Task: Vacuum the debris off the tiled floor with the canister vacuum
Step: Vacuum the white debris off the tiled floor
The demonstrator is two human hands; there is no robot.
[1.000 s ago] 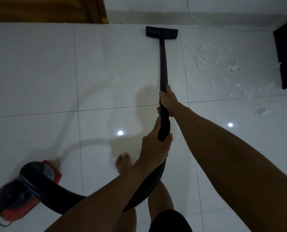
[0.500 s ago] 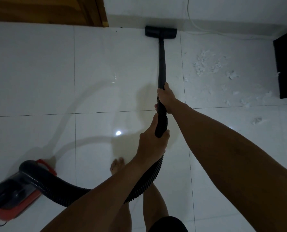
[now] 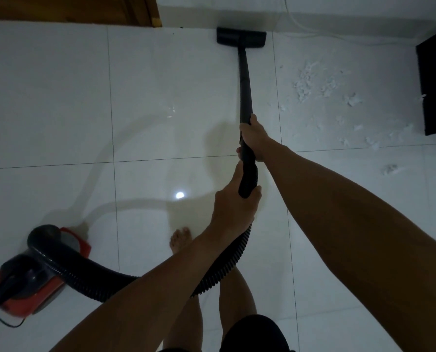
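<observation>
Pushed forward since a second ago, the floor nozzle (image 3: 241, 37) now sits against the base of the wall at the top centre of the frame, where earlier it lay short of it. Largest in view, the tiled floor (image 3: 59, 102) looks clean along that lane. The red canister vacuum (image 3: 34, 273) sits lower left, its ribbed hose (image 3: 105, 283) curving up to the wand (image 3: 244, 85). Both hands are clenched on the wand: the right hand (image 3: 255, 138) higher, the left hand (image 3: 234, 207) at the hose end. White debris (image 3: 321, 85) lies untouched at upper right, so the stroke probably needs shifting rightward.
</observation>
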